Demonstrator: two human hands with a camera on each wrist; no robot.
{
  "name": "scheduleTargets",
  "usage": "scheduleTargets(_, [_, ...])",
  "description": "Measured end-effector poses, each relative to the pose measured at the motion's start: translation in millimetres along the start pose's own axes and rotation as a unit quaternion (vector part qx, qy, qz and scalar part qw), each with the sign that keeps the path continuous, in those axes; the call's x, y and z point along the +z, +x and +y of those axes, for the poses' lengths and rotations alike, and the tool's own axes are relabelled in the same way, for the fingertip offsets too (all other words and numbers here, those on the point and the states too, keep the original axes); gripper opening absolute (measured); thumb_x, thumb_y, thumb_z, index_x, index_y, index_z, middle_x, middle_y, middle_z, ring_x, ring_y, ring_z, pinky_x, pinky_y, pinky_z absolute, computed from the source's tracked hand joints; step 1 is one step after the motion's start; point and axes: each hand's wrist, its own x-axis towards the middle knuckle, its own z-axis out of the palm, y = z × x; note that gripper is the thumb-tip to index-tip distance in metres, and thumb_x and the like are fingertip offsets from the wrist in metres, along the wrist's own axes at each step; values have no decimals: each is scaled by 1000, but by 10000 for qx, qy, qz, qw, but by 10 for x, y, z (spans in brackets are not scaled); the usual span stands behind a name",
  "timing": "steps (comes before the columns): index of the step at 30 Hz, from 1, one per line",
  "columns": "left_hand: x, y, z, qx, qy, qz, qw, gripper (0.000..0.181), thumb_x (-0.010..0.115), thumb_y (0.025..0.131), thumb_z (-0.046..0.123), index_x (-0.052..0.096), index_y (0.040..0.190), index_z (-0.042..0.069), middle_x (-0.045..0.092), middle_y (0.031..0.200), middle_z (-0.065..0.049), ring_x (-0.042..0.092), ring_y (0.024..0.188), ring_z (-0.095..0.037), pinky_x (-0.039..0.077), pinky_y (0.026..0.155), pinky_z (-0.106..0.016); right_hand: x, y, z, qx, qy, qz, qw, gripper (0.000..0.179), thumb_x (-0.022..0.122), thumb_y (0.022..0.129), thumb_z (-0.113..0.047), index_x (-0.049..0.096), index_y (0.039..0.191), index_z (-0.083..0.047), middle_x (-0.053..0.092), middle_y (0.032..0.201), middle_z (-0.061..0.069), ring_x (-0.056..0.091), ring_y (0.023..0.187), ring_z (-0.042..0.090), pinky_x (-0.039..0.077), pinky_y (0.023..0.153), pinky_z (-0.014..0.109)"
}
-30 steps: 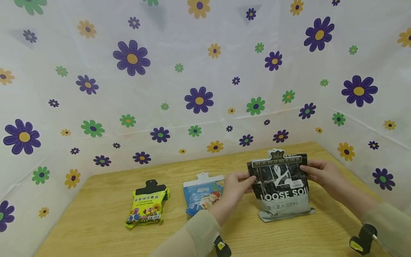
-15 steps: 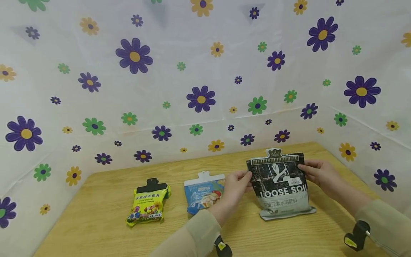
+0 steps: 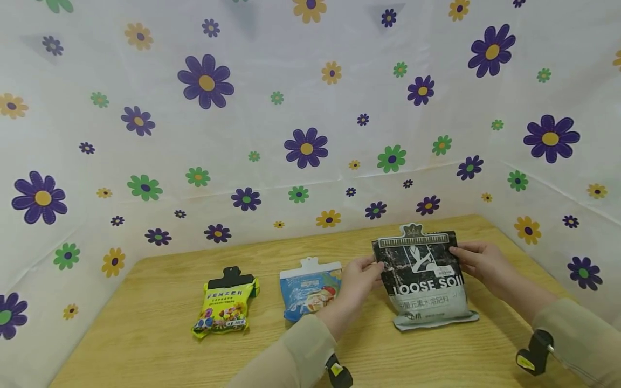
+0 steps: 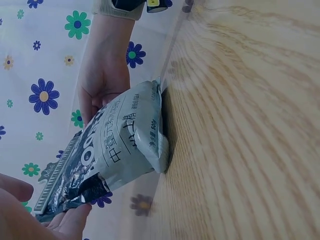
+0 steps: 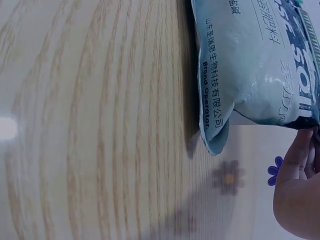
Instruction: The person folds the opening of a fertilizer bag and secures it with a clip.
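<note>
A black-and-grey soil bag (image 3: 427, 291) marked LOOSE SOIL stands on the table, leaning slightly back. Across its folded top runs a wide clip (image 3: 413, 238) with a decorated handle. My left hand (image 3: 361, 283) is at the bag's upper left edge, pinching it between thumb and fingers; the left wrist view shows the fingers (image 4: 70, 222) by the dark side fold. At the upper right edge, my right hand (image 3: 490, 269) pinches the bag too. The right wrist view has the bag's lower front (image 5: 240, 65) resting on the wood, with the right hand (image 5: 300, 195) beside its top.
To the left, a yellow packet (image 3: 224, 308) with a black clip (image 3: 230, 277) lies on the wooden table (image 3: 145, 323). Between it and my left hand is a blue packet (image 3: 305, 293) with a white clip (image 3: 310, 267), partly hidden by the left arm. A flowered cloth (image 3: 271, 70) surrounds the table.
The bag's top and clip have shifted slightly left in the head view, while its base stays nearly in place. My right hand has followed a little leftward; both hands keep their hold.
</note>
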Motion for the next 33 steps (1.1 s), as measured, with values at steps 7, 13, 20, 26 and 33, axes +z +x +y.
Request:
scheduleTargets(7, [31, 33, 17, -128, 174, -65, 9997, 59, 60, 108, 15, 40, 154, -17, 51, 154, -35, 63, 134, -44, 57, 113, -49, 2, 23, 13, 130, -279, 120, 9995, 45, 56, 111, -18, 54, 140, 17, 64, 100, -15, 65, 86, -6, 60, 81, 12])
scheduleTargets(13, [32, 54, -18, -228, 147, -198, 9994, 62, 58, 106, 8, 33, 157, -17, 46, 157, -36, 56, 142, -45, 53, 117, -49, 10, 61, 51, 226, -490, 98, 9985, 51, 55, 111, -16, 46, 144, 22, 69, 109, -3, 64, 87, -5, 60, 81, 13])
scheduleTargets(20, [26, 39, -23, -237, 278, -190, 9992, 58, 58, 105, 7, 38, 153, -19, 43, 158, -37, 56, 141, -46, 54, 116, -48, 61, 129, 83, 380, -897, 81, 9952, 63, 54, 112, -17, 30, 154, 23, 44, 154, 42, 64, 92, -6, 63, 86, 17])
scheduleTargets(26, [31, 70, -70, -301, 340, -63, 9990, 55, 55, 100, 0, 42, 151, -18, 47, 156, -36, 56, 141, -44, 54, 117, -47, 93, 157, 123, 263, -635, 126, 9976, 58, 59, 108, -9, 36, 148, 26, 76, 108, 17, 67, 84, -5, 64, 81, 16])
scheduleTargets(33, [33, 68, -120, -279, 536, 22, 9982, 58, 52, 94, -5, 45, 150, -16, 52, 153, -35, 51, 145, -44, 51, 119, -49, 123, 184, 149, 304, -950, 380, 9943, 57, 62, 107, -12, 42, 145, 26, 74, 100, -1, 64, 80, -5, 60, 73, 13])
